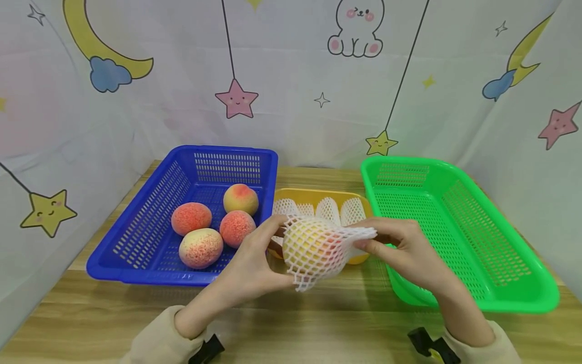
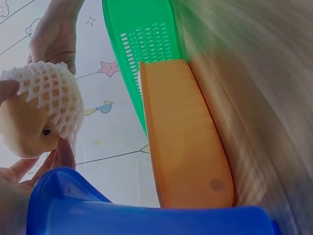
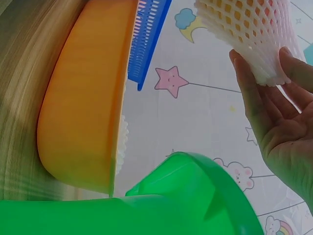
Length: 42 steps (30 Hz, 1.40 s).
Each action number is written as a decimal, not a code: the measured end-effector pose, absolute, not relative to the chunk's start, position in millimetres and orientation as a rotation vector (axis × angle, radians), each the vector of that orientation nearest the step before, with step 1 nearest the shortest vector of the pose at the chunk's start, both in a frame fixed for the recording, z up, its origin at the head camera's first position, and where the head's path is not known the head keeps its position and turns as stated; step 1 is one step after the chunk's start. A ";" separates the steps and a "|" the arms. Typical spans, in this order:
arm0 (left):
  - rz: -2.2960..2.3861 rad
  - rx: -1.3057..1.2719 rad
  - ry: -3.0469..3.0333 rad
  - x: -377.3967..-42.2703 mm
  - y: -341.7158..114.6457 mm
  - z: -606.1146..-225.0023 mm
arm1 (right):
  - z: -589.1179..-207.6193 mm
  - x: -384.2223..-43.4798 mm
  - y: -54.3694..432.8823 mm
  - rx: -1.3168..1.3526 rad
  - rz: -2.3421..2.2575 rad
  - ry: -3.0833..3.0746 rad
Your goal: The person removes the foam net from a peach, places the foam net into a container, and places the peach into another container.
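Observation:
Above the table's middle, a yellow-and-red peach (image 1: 303, 243) sits inside a white foam net (image 1: 336, 247). My left hand (image 1: 250, 263) grips the peach from the left, thumb below and fingers above. In the left wrist view, the peach's end (image 2: 22, 129) with a small dark spot shows bare beyond the net's edge. My right hand (image 1: 411, 250) pinches the gathered, narrow end of the net. The right wrist view shows this end (image 3: 269, 73) between thumb and fingers. Behind the hands, an orange-yellow basket (image 1: 318, 193) holds several white foam nets (image 1: 328, 210).
On the left stands a blue basket (image 1: 113, 265) with several peaches (image 1: 201, 248) in it. A green basket (image 1: 514, 222) stands on the right. All stand on a wood-grain table (image 1: 318, 323), with a patterned white cloth (image 1: 291, 136) hanging behind.

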State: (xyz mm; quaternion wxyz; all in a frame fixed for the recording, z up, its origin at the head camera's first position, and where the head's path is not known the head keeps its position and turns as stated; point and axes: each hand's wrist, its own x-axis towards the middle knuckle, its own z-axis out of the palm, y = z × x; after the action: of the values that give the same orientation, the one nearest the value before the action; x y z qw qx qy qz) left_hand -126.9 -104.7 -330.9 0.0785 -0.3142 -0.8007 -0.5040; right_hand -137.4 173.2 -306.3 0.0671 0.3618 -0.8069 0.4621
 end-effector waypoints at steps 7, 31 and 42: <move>-1.508 -0.950 -2.379 -127.4 -105.9 -330.6 | -305.0 -137.8 174.2 1.081 1.353 -2.431; -1.527 -0.911 -2.400 -126.6 -110.3 -325.6 | -302.0 -137.0 180.2 1.037 1.284 -2.405; -1.514 -0.926 -2.364 -127.6 -111.0 -325.9 | -300.9 -137.8 184.0 0.987 1.272 -2.429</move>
State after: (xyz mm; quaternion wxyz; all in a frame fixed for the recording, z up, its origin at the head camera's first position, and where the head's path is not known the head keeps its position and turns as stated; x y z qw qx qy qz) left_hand -127.6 -111.0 -325.9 0.0927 -0.3120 -0.7962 -0.5100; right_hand -137.8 184.0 -300.9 0.1135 0.3364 -0.8282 0.4338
